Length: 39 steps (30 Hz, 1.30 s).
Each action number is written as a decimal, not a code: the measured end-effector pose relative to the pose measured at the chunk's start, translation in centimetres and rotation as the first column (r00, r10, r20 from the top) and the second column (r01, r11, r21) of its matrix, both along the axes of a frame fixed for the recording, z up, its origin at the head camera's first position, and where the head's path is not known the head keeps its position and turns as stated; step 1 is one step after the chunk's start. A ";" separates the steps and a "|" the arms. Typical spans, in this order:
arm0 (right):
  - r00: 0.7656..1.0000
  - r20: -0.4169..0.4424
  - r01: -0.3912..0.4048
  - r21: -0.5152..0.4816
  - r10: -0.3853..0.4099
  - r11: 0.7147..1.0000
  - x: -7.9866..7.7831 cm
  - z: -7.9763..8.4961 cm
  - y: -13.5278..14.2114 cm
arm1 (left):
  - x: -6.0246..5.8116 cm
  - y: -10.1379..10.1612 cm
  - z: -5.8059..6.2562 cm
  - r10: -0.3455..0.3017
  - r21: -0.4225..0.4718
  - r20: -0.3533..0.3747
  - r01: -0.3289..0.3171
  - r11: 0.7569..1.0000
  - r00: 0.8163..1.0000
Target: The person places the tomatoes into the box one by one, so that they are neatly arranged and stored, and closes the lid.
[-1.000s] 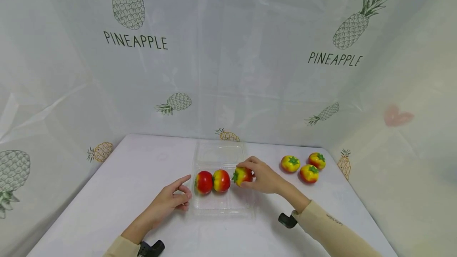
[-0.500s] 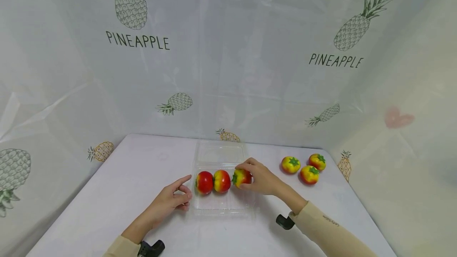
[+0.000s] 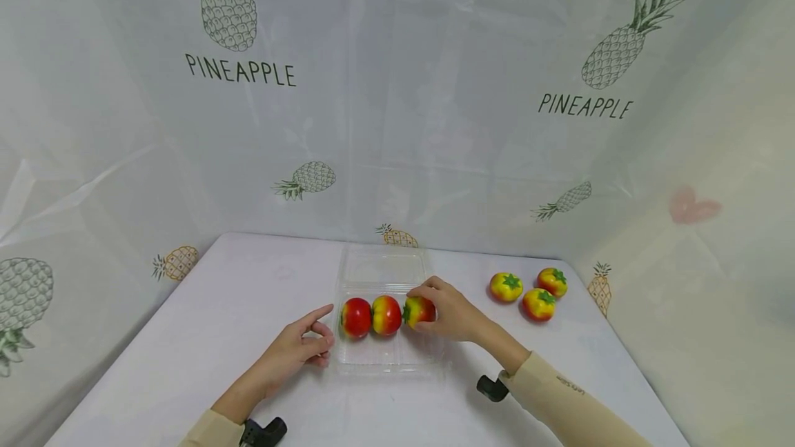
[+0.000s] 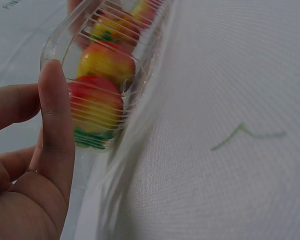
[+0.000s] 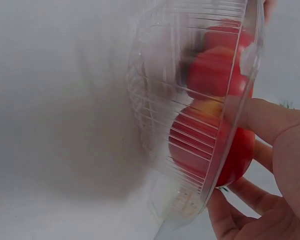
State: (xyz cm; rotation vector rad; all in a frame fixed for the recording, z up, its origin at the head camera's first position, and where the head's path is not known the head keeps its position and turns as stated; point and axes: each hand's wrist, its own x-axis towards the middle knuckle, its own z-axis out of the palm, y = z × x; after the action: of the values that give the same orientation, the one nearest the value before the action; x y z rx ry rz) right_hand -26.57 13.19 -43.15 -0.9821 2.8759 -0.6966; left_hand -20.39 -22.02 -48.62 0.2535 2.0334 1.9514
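A hinged clear plastic box (image 3: 385,357) stands open on the table. Two red-and-yellow fruits with green caps, a left fruit (image 3: 356,318) and a middle fruit (image 3: 386,315), lie on their sides in its near half. My right hand (image 3: 452,310) holds a third such fruit (image 3: 419,312) over the right part of that half, thumb in front and fingers behind; its green cap faces left. Through the box wall in the right wrist view, the held fruit (image 5: 192,140) shows low between the sides. My left hand (image 3: 295,347) is at the box's left rim, forefinger extended, other fingers loosely bent.
Several things surround the box: at the right back of the white table (image 3: 248,281) lie three more fruits, a left one (image 3: 506,286), a rear one (image 3: 551,282) and a front one (image 3: 537,304). The transparent lid (image 3: 385,266) lies back toward the pineapple-print curtain (image 3: 422,123).
My right hand has shifted slightly left with the fruit, bringing it close to the middle one. The left hand and the other fruits stay in place.
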 end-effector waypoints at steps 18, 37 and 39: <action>0.999 -0.036 0.011 0.019 -0.011 1.000 -0.1 -1.0 -0.5 | 0.0 0.0 0.0 0.003 -0.004 0.007 -0.003 1.000 1.000; 0.995 -0.094 0.029 0.053 -0.024 0.998 0.0 -1.7 -1.1 | -0.1 0.0 -0.1 0.016 -0.017 0.011 -0.016 1.000 1.000; 0.996 -0.091 0.030 0.044 -0.026 0.999 0.0 -1.7 -1.1 | 0.0 0.1 -0.1 0.017 -0.019 0.009 -0.017 1.000 1.000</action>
State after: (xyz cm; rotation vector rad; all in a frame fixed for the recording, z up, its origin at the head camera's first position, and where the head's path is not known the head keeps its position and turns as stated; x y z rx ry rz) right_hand -26.57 12.12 -44.86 -0.9941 2.9743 -0.6009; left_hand -20.44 -21.96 -48.72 0.2236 2.0539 1.9385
